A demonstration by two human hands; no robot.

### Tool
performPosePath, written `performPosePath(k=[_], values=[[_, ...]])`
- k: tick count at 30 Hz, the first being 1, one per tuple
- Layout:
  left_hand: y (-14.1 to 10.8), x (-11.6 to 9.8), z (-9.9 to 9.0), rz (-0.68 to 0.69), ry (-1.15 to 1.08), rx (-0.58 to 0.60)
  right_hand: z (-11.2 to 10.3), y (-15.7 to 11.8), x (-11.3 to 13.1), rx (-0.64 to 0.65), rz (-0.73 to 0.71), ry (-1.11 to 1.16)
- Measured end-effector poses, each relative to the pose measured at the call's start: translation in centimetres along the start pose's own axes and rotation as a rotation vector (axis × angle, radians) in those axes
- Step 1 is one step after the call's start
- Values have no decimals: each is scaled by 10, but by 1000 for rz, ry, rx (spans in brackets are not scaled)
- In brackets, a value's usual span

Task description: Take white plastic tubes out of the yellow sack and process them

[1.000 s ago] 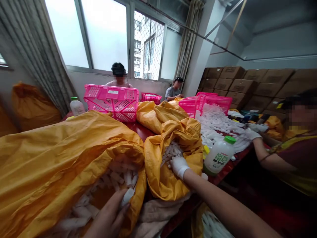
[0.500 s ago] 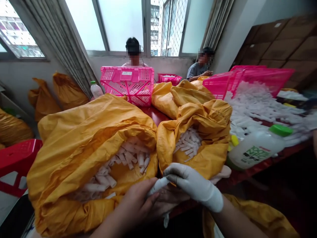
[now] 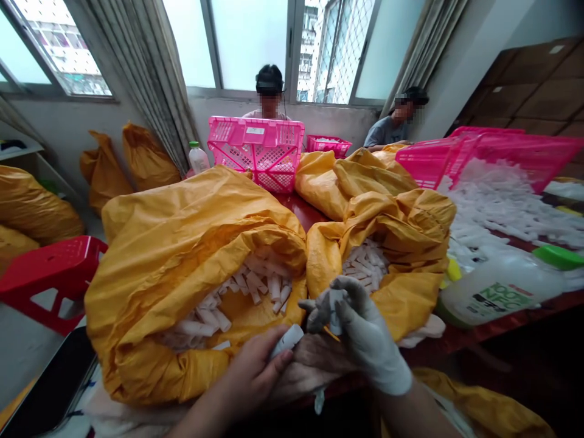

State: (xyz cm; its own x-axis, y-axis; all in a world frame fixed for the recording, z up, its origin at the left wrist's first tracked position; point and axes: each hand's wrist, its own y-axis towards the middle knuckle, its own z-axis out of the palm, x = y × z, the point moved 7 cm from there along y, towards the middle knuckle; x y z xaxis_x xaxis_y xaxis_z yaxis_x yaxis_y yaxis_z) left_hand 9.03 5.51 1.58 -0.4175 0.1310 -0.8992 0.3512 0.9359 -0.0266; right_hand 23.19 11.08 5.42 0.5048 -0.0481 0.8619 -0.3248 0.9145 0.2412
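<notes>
My bare left hand is closed round a white plastic tube, its end sticking out past the fingers. In a white glove smudged grey at the fingertips, my right hand pinches a short white tube piece upright between thumb and fingers. The two pieces are a small gap apart. Ahead of my left hand, a large yellow sack lies open with many white tubes inside. Beyond my right hand, a smaller yellow sack holds slimmer white pieces.
A crumpled cloth lies under my hands. At the right stands a tilted bottle with a green cap, beside heaped white parts. Pink baskets stand farther back, with two people behind. A red stool is at the left.
My right hand has drawn away from the tube in my left hand and turned, showing a short white tube piece in its fingers. The camera view has swung left.
</notes>
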Motion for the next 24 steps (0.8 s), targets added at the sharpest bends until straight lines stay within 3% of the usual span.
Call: performPosePath(k=[2,4,9,12,14,17,19,21,22,24], values=[[-2,0,5,13,-58,-29,13,0,-24,-124,52,164],[-4,4,8,-12,-215,-89,27,-4,-45,-176,94,160],[-8,13,28,-202,-817,-72,39,-18,-70,-86,119,68],[-10,11,39,-213,-913,-41,35,-25,-72,-122,161,34],[-12,10,51,-247,-993,25,40,-31,-71,-70,193,3],[-12,3,53,-186,-798,34,40,-47,-67,10,196,-126],[-10,-10,42,-57,-510,39,14,-67,-60,-92,152,-292],[-9,-21,28,58,-132,96,-39,-99,-44,-383,109,-553],[-8,-21,17,74,76,100,-73,-121,-32,-596,107,-737],[-8,-8,-13,24,501,28,-130,-161,-9,-864,106,-958]])
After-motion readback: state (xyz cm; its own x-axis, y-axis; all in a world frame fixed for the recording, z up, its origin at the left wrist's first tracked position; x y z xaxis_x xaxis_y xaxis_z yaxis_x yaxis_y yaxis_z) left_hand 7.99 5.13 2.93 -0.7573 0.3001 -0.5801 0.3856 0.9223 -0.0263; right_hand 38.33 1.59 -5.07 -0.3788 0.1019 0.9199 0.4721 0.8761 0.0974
